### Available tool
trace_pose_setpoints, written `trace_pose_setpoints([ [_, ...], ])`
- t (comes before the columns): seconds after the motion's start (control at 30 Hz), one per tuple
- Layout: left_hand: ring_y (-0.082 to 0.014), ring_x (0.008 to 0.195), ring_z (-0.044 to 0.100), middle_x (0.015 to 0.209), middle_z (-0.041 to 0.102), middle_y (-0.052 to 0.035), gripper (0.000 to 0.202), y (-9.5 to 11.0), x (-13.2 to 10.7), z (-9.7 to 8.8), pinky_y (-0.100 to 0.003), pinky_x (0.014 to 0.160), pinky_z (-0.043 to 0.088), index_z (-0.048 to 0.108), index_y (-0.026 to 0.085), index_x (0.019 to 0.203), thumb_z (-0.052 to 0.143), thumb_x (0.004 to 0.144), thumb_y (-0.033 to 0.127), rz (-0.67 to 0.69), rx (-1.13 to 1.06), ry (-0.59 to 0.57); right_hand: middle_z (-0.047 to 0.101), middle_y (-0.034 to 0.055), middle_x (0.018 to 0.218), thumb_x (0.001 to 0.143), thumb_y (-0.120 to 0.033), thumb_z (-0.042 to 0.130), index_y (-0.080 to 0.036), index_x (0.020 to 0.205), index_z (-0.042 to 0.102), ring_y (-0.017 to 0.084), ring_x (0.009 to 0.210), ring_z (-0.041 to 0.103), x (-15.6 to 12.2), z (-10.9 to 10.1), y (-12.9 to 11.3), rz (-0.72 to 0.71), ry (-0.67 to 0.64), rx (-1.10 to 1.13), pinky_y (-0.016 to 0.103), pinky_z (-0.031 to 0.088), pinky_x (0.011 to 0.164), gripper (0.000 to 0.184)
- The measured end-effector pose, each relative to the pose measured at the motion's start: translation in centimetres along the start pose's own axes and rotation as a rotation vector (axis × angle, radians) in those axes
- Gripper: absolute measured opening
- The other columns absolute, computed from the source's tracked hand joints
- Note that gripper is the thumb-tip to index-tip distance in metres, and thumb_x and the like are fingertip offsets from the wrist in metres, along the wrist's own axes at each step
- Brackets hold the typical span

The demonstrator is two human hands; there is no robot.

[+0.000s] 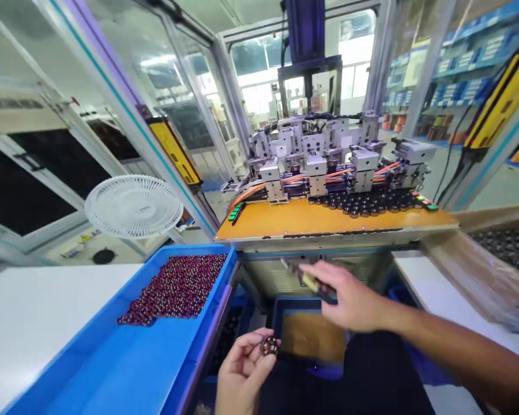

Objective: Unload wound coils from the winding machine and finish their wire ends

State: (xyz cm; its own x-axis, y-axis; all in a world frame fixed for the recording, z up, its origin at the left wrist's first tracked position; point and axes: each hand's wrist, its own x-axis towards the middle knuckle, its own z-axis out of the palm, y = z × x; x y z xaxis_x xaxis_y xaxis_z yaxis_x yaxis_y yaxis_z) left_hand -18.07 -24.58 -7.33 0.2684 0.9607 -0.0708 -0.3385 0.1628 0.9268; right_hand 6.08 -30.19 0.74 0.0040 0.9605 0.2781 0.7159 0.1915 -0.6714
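Low in the middle, my left hand (246, 369) pinches a small round dark part with copper-coloured pieces (269, 346) between thumb and fingers. Up and to its right, my right hand (350, 297) is closed around a slim hand tool with a yellow and black handle (313, 283). The tool's pale tip points up and left, apart from the part. Motion blurs the tool, so its exact kind is unclear. Many small dark and reddish parts (177, 288) lie massed in the far portion of a long blue tray (125, 369) to my left.
Ahead is a machine with grey clamps (315, 173) above an orange worktop (281, 219). Black round parts (367, 203) crowd its right side. A blue bin (279, 311) with a brown bottom sits below my hands. At right stands an open carton (471, 271); a white fan (134, 206) is at left.
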Motion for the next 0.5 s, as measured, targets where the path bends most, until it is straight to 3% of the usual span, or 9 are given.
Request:
trace_pose_setpoints([
  [0.1, -0.0244, 0.084, 0.077, 0.098, 0.080, -0.0100, 0.043, 2.1, -1.4, -2.1, -0.030, 0.076, 0.064, 0.078, 0.019, 0.087, 0.095, 0.052, 0.038, -0.144, 0.030, 0.116, 0.065, 0.0101, 0.113, 0.071, -0.011, 0.061, -0.017, 0.143, 0.052, 0.021, 0.098, 0.062, 7.8, -2.2, 0.8, -0.014, 0.093, -0.396, 0.030, 0.051, 0.091, 0.073],
  [0.13, -0.0257, 0.085, 0.077, 0.101, 0.080, -0.0114, 0.046, 2.9, -1.6, -3.1, -0.031, 0.075, 0.064, 0.079, 0.018, 0.089, 0.095, 0.051, 0.040, -0.188, 0.041, 0.160, 0.065, 0.0117, 0.114, 0.072, -0.012, 0.062, -0.015, 0.141, 0.054, 0.023, 0.100, 0.062, 10.5, -2.3, 1.4, 0.009, 0.112, -0.436, 0.032, 0.050, 0.093, 0.070],
  [0.27, -0.0276, 0.089, 0.077, 0.111, 0.078, -0.0144, 0.059, 5.8, -1.2, -8.8, -0.035, 0.084, 0.064, 0.080, 0.016, 0.089, 0.095, 0.042, 0.048, -0.196, 0.047, 0.420, 0.065, 0.0192, 0.118, 0.075, -0.017, 0.061, -0.006, 0.132, 0.059, 0.030, 0.107, 0.060, 19.9, -0.1, 4.2, 0.050, 0.134, -0.493, 0.039, 0.046, 0.097, 0.058],
  [0.4, -0.0297, 0.094, 0.076, 0.105, 0.079, -0.0136, 0.069, 7.1, 0.8, -15.7, -0.043, 0.091, 0.061, 0.077, 0.015, 0.098, 0.091, 0.043, 0.055, -0.096, 0.461, 0.516, 0.068, 0.0203, 0.114, 0.080, -0.026, 0.061, -0.006, 0.118, 0.068, 0.031, 0.105, 0.061, 24.8, 2.9, 6.2, 0.053, 0.140, -0.524, 0.039, 0.046, 0.093, 0.044],
  [0.5, -0.0274, 0.088, 0.075, 0.092, 0.079, -0.0095, 0.058, 6.7, 4.2, -19.9, -0.045, 0.091, 0.059, 0.076, 0.014, 0.097, 0.092, 0.049, 0.044, -0.081, 0.666, 0.572, 0.071, 0.0189, 0.106, 0.087, -0.038, 0.057, -0.008, 0.106, 0.073, 0.031, 0.100, 0.063, 25.9, 3.8, 6.8, 0.044, 0.170, -0.521, 0.038, 0.046, 0.088, 0.039],
])
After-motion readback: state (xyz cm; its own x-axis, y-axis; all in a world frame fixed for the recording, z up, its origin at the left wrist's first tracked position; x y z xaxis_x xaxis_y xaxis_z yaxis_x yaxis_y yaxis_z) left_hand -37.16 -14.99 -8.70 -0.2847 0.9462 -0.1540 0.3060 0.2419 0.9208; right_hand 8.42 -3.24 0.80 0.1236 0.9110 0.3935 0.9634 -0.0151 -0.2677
